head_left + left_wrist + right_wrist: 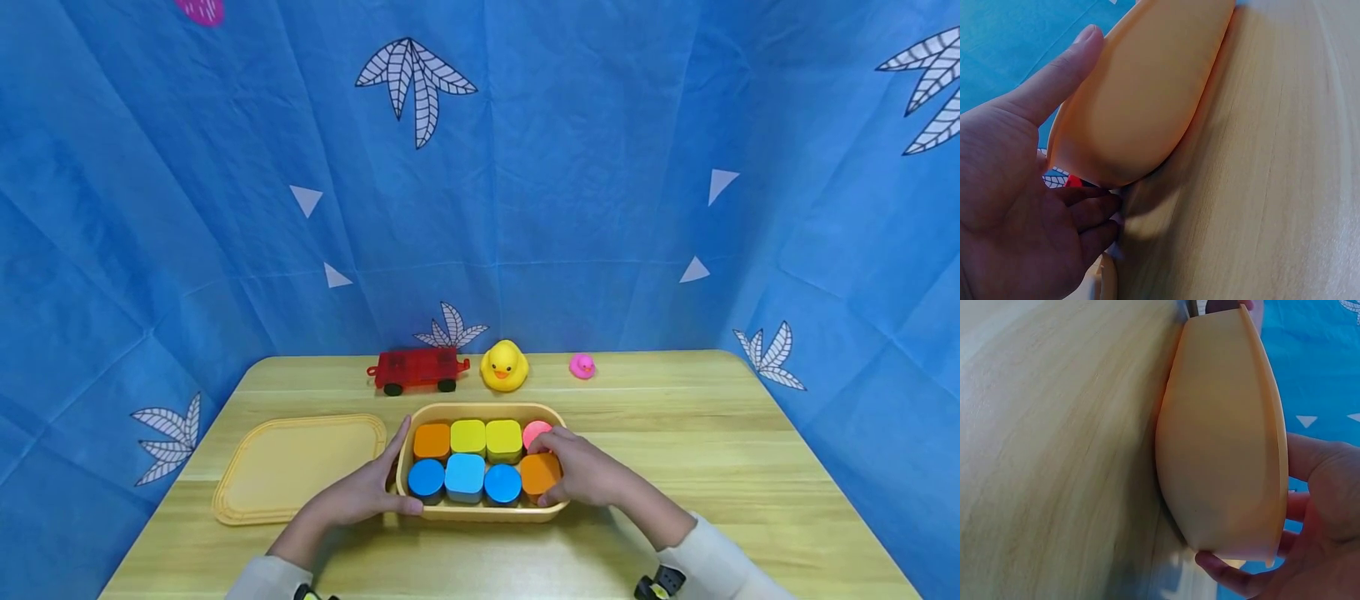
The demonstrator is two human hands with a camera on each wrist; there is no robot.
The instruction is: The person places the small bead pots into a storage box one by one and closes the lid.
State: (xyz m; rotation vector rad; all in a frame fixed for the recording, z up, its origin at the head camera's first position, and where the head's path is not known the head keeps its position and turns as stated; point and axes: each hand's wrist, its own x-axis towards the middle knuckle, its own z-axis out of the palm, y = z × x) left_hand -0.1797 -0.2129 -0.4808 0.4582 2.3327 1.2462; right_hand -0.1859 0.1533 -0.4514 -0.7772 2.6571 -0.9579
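Note:
In the head view a pale yellow plastic box (480,515) holds several coloured blocks. My left hand (358,492) holds the box's left end, thumb at the near rim and fingers round the end. My right hand (588,468) reaches over the right end and pinches an orange block (541,475) inside. Just behind it a pink round block (536,432) is partly covered by the fingers. Beside them are a blue round block (502,483), a light blue block (464,477) and a yellow block (503,439). The right wrist view shows a finger touching the box's outer wall (1222,437).
A flat pale yellow lid (300,468) lies on the wooden table (697,442) left of the box. Behind the box are a red toy wagon (417,369), a yellow duck (504,367) and a small pink duck (582,366). Blue cloth (570,167) hangs behind the table.

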